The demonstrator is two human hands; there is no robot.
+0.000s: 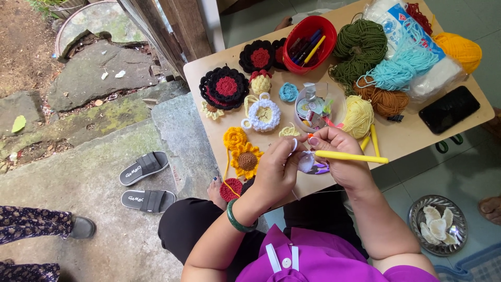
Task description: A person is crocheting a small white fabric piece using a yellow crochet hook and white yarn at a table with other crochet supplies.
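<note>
A bright purple top [313,263] is worn, seen from above at the lower edge of the head view; its sleeves are short, so that both forearms are left bare. At the front of the top a narrow placket is marked by two short white strips [282,257], and a single round white button [286,262] is set between them. Black trousers [193,230] are worn below. A smooth, dark green bangle [237,222] is carried round the left wrist. The nails of the right hand [342,159] are painted a dark pinkish shade, and a toenail of the bare foot [215,190] is painted dark as well.
</note>
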